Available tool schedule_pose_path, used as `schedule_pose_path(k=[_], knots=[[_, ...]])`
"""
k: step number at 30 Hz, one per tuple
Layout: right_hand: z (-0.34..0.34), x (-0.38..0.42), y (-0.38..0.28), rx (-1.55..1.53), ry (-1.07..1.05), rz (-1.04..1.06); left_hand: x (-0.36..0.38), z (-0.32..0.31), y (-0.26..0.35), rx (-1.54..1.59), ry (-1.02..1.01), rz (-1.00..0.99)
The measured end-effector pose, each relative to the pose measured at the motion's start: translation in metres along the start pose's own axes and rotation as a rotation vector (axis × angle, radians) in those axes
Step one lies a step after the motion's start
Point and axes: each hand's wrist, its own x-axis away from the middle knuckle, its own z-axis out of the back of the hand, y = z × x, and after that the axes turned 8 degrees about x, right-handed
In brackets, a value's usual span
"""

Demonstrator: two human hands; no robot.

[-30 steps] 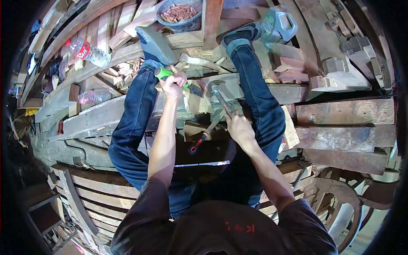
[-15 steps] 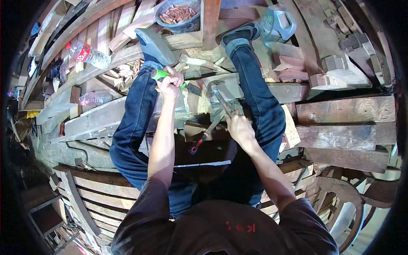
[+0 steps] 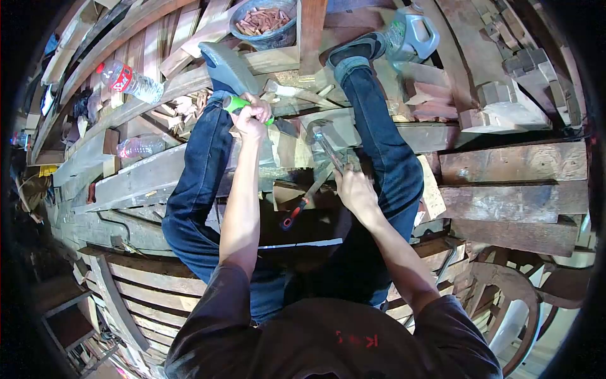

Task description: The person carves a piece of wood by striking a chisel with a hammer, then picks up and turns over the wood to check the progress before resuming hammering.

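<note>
I sit among stacked timber with my legs in blue jeans stretched forward. My left hand [image 3: 249, 117] is closed around the green handle [image 3: 235, 103] of a tool, held up near my left knee. My right hand [image 3: 355, 189] grips the lower end of a metal tool [image 3: 328, 146] that slants up to a wooden workpiece [image 3: 287, 148] between my legs. A red-handled tool [image 3: 295, 211] lies on the wood just below, between my arms.
A dark bowl of wood chips [image 3: 265, 19] stands at the top. A grey jug [image 3: 418, 35] sits by my right foot. Two plastic bottles [image 3: 129, 79] lie at left on the planks. Heavy beams [image 3: 511, 167] are stacked at right, curved wooden parts at the bottom left.
My left hand has lifted the green-handled tool up and slightly left, away from the workpiece. My right hand has stayed on the metal tool.
</note>
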Motion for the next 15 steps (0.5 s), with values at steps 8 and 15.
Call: schedule_pose_path(k=[8,15], knots=[[0.0008,0.0013,0.0003,-0.008,-0.034,-0.017,-0.0079,-0.0019,-0.0062,-0.017,-0.049,0.021],[-0.0009,0.0037,0.0008,0.016,0.019,0.000,-0.0101,-0.0004,-0.0078,-0.020,-0.010,0.034]])
